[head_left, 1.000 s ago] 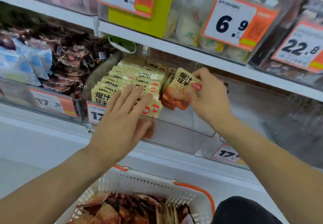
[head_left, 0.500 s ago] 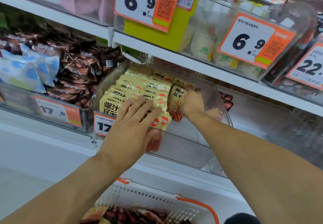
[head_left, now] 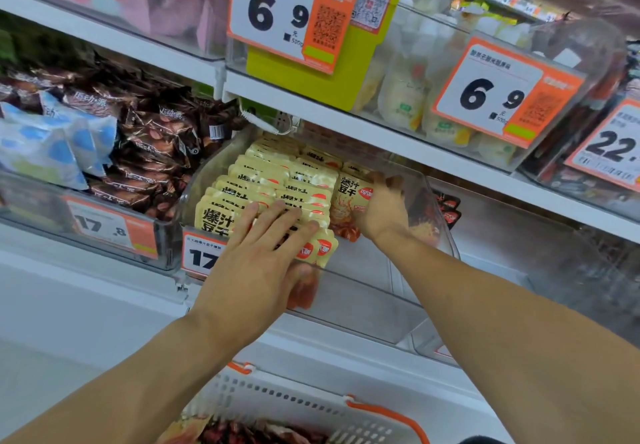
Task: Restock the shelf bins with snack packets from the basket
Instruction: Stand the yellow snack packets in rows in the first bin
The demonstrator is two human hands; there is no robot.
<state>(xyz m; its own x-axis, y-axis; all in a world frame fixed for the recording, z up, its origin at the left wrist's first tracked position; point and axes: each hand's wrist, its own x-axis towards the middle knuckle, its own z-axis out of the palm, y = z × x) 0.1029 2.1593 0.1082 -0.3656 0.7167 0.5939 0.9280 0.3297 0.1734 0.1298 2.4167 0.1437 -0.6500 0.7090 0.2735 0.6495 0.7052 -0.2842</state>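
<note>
Both hands are in the clear plastic shelf bin [head_left: 446, 236]: the left hand [head_left: 263, 256] lies spread flat on the rows of pale yellow snack packets [head_left: 277, 187], while the right hand [head_left: 381, 211], the nearer one, pinches one upright yellow-and-orange packet [head_left: 349, 201] just right of those rows, long axis vertical, printed face towards the camera, ready to slot in

Clear bin [head_left: 398, 291] sits mid-shelf ahead of me. Packet rows [head_left: 277, 187] fill its left part; my left hand [head_left: 256, 256] lies on the front rows. My right hand [head_left: 384, 211] is inside, right of them, against one packet [head_left: 349, 201]. Basket [head_left: 311, 409] is below, nearest me. A neighbouring bin [head_left: 104, 232] lies left.
</note>
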